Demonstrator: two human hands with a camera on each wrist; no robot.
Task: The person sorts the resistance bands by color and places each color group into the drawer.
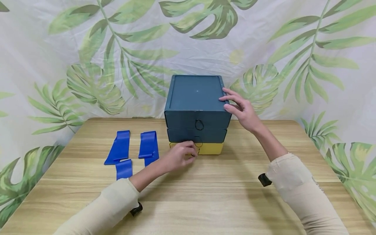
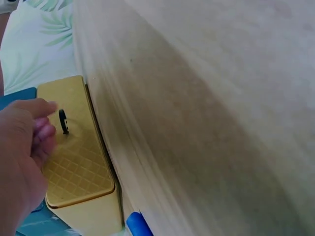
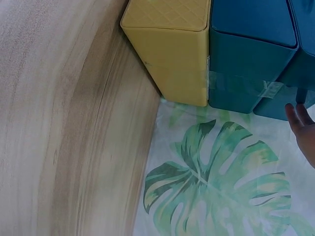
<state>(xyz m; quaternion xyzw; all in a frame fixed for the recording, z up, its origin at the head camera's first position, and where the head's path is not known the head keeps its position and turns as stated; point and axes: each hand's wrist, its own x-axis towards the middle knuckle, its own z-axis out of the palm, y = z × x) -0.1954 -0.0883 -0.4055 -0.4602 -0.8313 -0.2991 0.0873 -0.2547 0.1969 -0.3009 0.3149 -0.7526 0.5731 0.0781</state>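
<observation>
A stack of drawer boxes stands at the table's far side: two dark blue drawers [image 1: 180,120] above a yellow drawer [image 1: 212,149]. Black loop pulls [image 1: 199,124] hang on the fronts. My left hand [image 1: 180,156] is at the yellow drawer's front, its fingers half bent. In the left wrist view, its fingertips are close beside the yellow drawer's black loop [image 2: 63,122], which stands out with no finger visibly through it. With fingers spread, my right hand [image 1: 243,110] rests on the right edge of the stack's top [image 1: 196,93]. Only some of its fingers [image 3: 295,118] show in the right wrist view.
Several blue strips [image 1: 121,147] lie on the wooden table [image 1: 223,195], left of the stack. Clear tape [image 3: 241,84] runs across the boxes' side. A leaf-printed cloth [image 1: 141,55] hangs behind the table.
</observation>
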